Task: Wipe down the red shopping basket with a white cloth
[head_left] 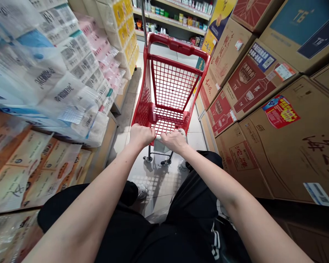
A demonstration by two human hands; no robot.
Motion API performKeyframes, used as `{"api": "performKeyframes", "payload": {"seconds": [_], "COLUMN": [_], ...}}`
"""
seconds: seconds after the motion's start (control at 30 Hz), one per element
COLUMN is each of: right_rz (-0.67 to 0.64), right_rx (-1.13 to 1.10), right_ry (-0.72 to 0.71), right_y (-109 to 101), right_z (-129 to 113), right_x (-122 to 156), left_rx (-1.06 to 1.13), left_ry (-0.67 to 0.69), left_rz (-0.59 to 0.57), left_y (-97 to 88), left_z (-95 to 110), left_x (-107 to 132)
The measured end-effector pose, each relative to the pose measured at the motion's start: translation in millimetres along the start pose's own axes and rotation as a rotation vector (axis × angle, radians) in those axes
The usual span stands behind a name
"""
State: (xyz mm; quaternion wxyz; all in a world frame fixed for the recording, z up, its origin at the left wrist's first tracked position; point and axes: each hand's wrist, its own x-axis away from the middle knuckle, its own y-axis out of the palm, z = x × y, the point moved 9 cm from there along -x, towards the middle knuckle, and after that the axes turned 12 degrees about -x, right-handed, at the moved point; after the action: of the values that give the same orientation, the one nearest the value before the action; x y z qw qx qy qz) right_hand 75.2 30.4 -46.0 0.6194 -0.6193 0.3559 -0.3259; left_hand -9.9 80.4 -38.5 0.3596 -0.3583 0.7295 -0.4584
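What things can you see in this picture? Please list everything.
Shopping cart: one, red, centre
Pole: one, grey, cart's far left corner
Sheet (cloth or paper, unclear): one, off-white, cart's near end
Cardboard cartons: many, mostly brown, stacked right
Wrapped packs: many, white, pink, yellow, stacked left
Printed packs: several, orange and cream, lower left
Shelves: two clearest, pale, back
Bottles and tubs: many, mixed colours, on shelves
Floor tiles: several, whitish, below
Shoes: two, whitish, floor
Trousers: one pair, black, bottom
Left hand: one, bare, gripping cart
Right hand: one, bare, beside it, gripping cart
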Motion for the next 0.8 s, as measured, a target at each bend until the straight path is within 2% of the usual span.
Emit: {"api": "performKeyframes", "payload": {"seconds": [0.17,0.3,0.53,0.7,0.8], "right_rz": [0.111,0.126,0.141,0.134,0.087], "right_rx": [0.040,0.065,0.088,0.063,0.037], "right_ry": [-0.056,-0.092,0.023,0.035,0.021], "right_y": [-1.6,-1.0,4.0,0.4,-3.7], "right_z": [2.9,4.7,8.7,3.5,3.0], "right_x": [18.7,28.4,23.8,18.3,16.1], "left_rx": [0.002,-0.002,0.027,0.049,0.051], "left_ry": [0.010,0.038,0.043,0.039,0.054], "left_rz": [0.036,0.033,0.002,0.015,-0.001], "left_y": [0.7,-1.8,-6.8,-8.2,-5.5], "left_z": [5.4,9.2,11.0,6.3,5.9], "left_x": [4.4,6.6,7.7,9.1,8.8]}}
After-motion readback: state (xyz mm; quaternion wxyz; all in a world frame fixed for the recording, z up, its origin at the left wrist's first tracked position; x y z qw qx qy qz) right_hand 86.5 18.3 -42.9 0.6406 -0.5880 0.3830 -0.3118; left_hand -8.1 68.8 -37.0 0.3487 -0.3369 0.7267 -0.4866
